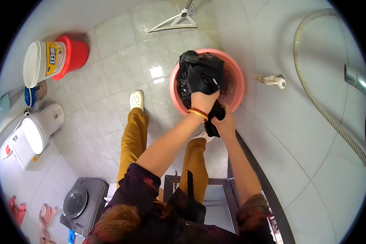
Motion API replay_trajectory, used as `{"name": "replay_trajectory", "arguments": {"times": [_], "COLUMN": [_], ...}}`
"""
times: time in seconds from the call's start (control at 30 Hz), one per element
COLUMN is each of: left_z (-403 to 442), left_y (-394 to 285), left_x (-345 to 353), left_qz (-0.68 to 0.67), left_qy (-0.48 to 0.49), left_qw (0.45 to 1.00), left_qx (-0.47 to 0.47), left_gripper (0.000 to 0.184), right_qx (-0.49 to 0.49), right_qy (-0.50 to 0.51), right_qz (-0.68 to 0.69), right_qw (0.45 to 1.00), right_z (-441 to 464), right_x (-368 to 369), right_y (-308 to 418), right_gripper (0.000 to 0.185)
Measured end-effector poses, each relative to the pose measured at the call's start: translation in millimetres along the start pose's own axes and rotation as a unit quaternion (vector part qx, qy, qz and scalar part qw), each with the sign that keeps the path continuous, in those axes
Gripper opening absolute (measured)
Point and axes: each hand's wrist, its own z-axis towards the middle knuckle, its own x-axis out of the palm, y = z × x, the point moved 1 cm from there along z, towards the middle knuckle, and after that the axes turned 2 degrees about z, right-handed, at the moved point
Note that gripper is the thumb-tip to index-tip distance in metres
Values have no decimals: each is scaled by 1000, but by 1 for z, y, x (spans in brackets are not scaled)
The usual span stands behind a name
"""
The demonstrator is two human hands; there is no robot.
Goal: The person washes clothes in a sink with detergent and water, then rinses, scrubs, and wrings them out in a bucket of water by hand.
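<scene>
A wet black garment (201, 71) is bunched up over a pink basin (239, 83) on the floor. My left hand (204, 101), with red and yellow bands at the wrist, is closed round the cloth near the basin's front rim. Just to its right, my right hand (225, 122) grips a lower end of the same garment, which hangs outside the rim. Dark, wet cloth or water shows inside the basin at the left, and cloudy water at the right. What kind of garment it is, I cannot tell.
A tap (272, 81) juts from the right wall beside a ribbed hose (309, 87). At the back stands a floor squeegee (177, 22). Left are a red bucket (78, 53), a white bucket (34, 65) and a toilet (40, 128). The tiled floor (114, 69) looks wet.
</scene>
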Motion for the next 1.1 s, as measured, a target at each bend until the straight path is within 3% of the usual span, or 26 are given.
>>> {"name": "replay_trajectory", "arguments": {"times": [0.03,0.07,0.1,0.17,0.2,0.27,0.43,0.6,0.7,0.73,0.8,0.83,0.87,0.93,0.97,1.0,1.03,1.07,1.1], "left_z": [-4,-7,-13,-30,-38,-51,-67,-96,-110,-113,-118,-120,-123,-117,-110,-105,-100,-98,-97], "left_y": [-7,-11,-6,-3,-4,-6,-5,-20,-28,-31,-31,-27,-22,-20,-29,-39,-49,-59,-69], "left_x": [-2,-9,-9,-17,-20,-28,-33,-39,-45,-46,-43,-41,-41,-48,-51,-52,-53,-56,-58], "left_qz": [-117,-157,-197,-250,-227,-200,-229,-158,-98,-99,-99,-190,-277,-325,-474,-607,-636,-638,-632], "left_qy": [-33,5,-6,-18,-28,-2,-28,28,51,63,74,42,10,47,63,77,101,101,131], "left_qw": [985,974,970,966,973,980,972,987,990,990,990,981,960,943,864,749,706,705,703], "left_qx": [-124,-163,-140,-61,-22,0,40,20,85,75,66,14,-38,-57,-159,-256,-295,-295,-299], "left_gripper": [36,34,34,41,45,47,32,44,45,43,41,36,31,22,24,26,28,28,26], "right_qx": [52,103,172,230,230,307,243,197,278,279,244,238,209,126,54,-3,-51,-51,-145], "right_qy": [-28,-59,-51,14,14,77,122,182,143,143,19,-45,-80,-195,-244,-266,-313,-313,-320], "right_qz": [161,317,476,726,728,832,862,882,886,886,890,881,857,743,651,589,506,505,387], "right_qw": [985,941,861,648,646,456,427,388,342,342,385,407,464,628,717,763,802,803,853], "right_z": [-9,-19,-30,-51,-62,-81,-99,-111,-119,-120,-121,-111,-103,-89,-84,-83,-84,-88,-94], "right_x": [11,20,30,60,67,77,68,71,73,78,88,79,64,22,-3,-26,-46,-59,-71], "right_y": [-7,-11,-10,-27,-27,-21,-5,-4,1,-4,-23,-25,-28,-17,-7,11,33,47,60], "right_gripper": [56,56,54,47,47,46,53,59,55,55,50,46,45,42,41,40,34,34,31]}}
